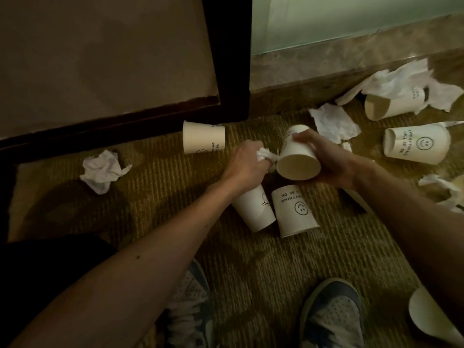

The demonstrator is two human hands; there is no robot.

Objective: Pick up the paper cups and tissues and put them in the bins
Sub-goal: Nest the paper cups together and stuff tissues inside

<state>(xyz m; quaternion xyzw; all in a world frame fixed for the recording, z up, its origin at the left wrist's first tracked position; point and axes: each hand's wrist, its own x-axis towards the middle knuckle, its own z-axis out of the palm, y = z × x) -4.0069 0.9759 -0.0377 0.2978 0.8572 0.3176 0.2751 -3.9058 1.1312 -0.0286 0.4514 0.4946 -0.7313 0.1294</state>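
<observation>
My right hand (324, 159) grips a white paper cup (297, 162) above the carpet, its mouth turned toward me. My left hand (247, 164) holds a crumpled tissue (265, 154) right beside the cup's rim. Below the hands two cups (253, 209) (293, 212) lie on the carpet. Another cup (203, 140) lies by the dark frame. Two more cups (418, 145) (393, 106) lie at the right. Loose tissues lie at the left (103, 170), behind the held cup (334, 123) and over the far right cup (399, 80). No bin is in view.
A dark wooden frame (233, 59) and a marble ledge (326, 64) close off the far side. My two shoes (331, 315) (190, 305) stand on the carpet near the bottom. Part of another cup (426, 320) shows at the bottom right, and more tissue (444, 189) at the right edge.
</observation>
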